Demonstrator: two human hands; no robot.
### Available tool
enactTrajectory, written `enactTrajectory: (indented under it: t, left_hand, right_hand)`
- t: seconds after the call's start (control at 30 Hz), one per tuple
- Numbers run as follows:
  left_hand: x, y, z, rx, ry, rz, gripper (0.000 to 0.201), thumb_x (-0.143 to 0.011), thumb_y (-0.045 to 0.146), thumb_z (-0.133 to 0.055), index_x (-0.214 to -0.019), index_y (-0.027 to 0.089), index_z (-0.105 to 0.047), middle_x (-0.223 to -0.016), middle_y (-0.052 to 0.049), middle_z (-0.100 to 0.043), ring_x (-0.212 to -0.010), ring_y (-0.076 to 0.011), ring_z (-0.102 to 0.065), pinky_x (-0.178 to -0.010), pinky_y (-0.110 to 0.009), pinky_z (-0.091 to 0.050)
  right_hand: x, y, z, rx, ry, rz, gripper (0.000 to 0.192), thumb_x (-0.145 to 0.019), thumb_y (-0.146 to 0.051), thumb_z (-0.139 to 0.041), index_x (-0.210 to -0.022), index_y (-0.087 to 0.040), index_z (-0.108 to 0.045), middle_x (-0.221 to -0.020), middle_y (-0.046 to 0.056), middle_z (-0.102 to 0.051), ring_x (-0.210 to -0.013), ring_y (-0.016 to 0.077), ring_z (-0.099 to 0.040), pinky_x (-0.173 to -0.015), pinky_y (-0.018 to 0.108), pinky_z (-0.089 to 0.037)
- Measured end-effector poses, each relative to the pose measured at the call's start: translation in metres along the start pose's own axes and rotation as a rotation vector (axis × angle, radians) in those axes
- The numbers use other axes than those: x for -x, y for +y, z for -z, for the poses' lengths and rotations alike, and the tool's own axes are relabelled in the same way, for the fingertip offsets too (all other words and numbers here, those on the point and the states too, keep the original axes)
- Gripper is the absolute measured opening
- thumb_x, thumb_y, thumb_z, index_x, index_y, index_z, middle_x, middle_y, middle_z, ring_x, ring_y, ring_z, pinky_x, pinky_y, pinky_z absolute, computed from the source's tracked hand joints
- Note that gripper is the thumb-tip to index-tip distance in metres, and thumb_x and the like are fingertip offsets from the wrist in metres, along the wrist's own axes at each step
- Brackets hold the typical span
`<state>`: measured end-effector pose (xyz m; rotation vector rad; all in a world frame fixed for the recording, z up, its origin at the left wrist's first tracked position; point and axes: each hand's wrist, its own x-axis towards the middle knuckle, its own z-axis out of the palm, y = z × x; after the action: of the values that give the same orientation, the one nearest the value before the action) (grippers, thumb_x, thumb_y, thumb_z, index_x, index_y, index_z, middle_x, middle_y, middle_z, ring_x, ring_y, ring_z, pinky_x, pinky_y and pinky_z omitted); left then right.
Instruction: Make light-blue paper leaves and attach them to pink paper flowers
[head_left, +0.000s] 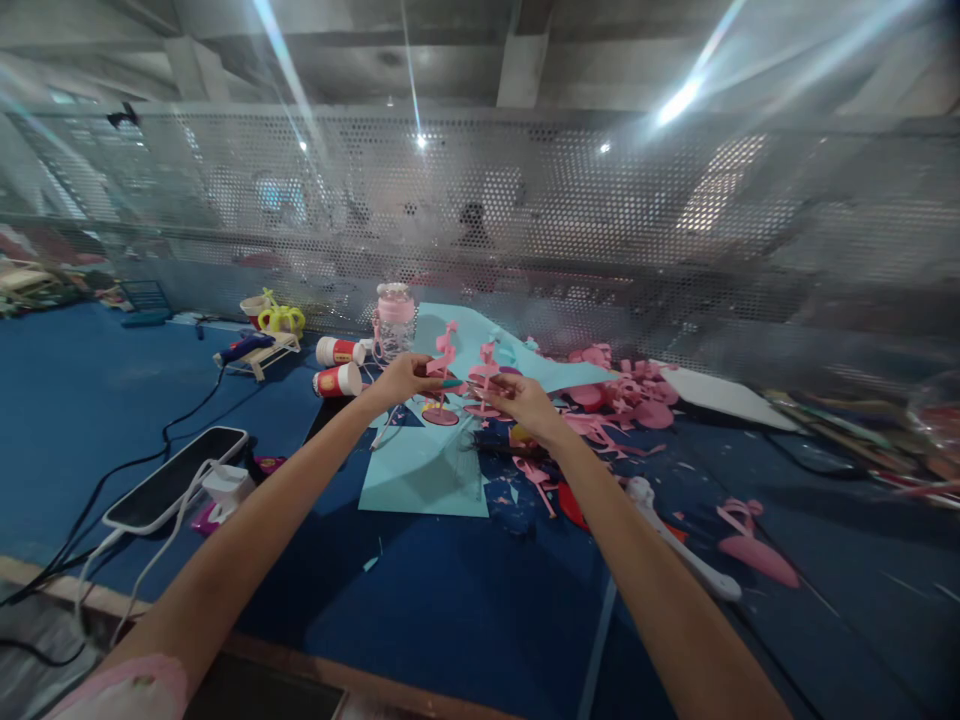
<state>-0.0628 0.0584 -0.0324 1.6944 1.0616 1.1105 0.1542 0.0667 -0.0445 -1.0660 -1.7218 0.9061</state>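
Head cam: L hand (406,378) has fingertips pinched on one pink piece (445,347); R hand (523,400) same w/ a 2nd pink piece (487,360). Both approx upright, long axis vert, round base at btm, twisty stem above. They're side by side nr the light-blue sheet (424,478).

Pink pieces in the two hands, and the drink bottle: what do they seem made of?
Pink pieces: perhaps matt paper or foam, judging by thin, curling strips. Bottle: probably clear, glossy plastic; its body is see-through. Glass is possible.
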Motion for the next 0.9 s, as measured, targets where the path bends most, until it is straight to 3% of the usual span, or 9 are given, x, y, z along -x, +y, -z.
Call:
enactTrajectory:
  t: [0.23, 0.37, 0.6, 0.77, 0.9]
  left_hand:
    - [0.000, 0.000, 0.002, 0.042, -0.011, -0.009, 0.030, -0.058, 0.032, -0.073, -0.076, 0.010, -0.062, -0.064, -0.002, -0.066, -0.061, -0.0140, -0.063, -0.057, -0.023, -0.051]
    - [0.000, 0.001, 0.002, 0.060, -0.033, 0.002, 0.029, -0.059, 0.031, -0.074, -0.074, 0.010, -0.061, -0.062, -0.001, -0.065, -0.059, -0.0122, -0.063, -0.057, -0.022, -0.051]
    - [-0.002, -0.003, 0.002, 0.113, -0.089, 0.011, 0.033, -0.060, 0.031, -0.073, -0.081, 0.009, -0.061, -0.070, -0.004, -0.068, -0.064, -0.0132, -0.064, -0.062, -0.026, -0.053]
    - [-0.001, -0.003, 0.002, 0.108, -0.063, 0.007, 0.030, -0.060, 0.029, -0.073, -0.078, 0.009, -0.058, -0.067, -0.003, -0.066, -0.062, -0.0125, -0.063, -0.061, -0.025, -0.052]
    - [-0.001, 0.000, 0.000, 0.124, -0.047, 0.011, 0.032, -0.058, 0.028, -0.074, -0.078, 0.009, -0.058, -0.064, -0.001, -0.063, -0.061, -0.0114, -0.061, -0.061, -0.025, -0.050]
  right_hand:
    - [-0.002, 0.011, -0.002, -0.360, -0.060, -0.012, 0.039, -0.050, -0.035, -0.076, -0.082, -0.017, -0.061, -0.092, 0.006, -0.067, -0.088, 0.0204, -0.062, -0.080, 0.038, -0.048]
    - [-0.004, 0.017, -0.001, -0.337, 0.078, -0.026, 0.043, -0.046, -0.034, -0.078, -0.081, -0.018, -0.059, -0.090, 0.004, -0.066, -0.089, 0.0202, -0.061, -0.080, 0.036, -0.048]
    - [-0.005, 0.016, 0.001, -0.387, 0.090, -0.021, 0.041, -0.048, -0.038, -0.077, -0.080, -0.021, -0.057, -0.089, 0.002, -0.067, -0.088, 0.0196, -0.063, -0.078, 0.034, -0.048]
    - [-0.005, 0.016, 0.001, -0.483, 0.033, -0.023, 0.037, -0.050, -0.035, -0.077, -0.078, -0.022, -0.057, -0.086, 0.001, -0.068, -0.087, 0.0187, -0.063, -0.081, 0.034, -0.047]
    - [-0.007, 0.016, -0.001, -0.495, 0.123, 0.015, 0.034, -0.048, -0.031, -0.078, -0.074, -0.022, -0.057, -0.084, -0.001, -0.066, -0.087, 0.0172, -0.062, -0.083, 0.033, -0.046]
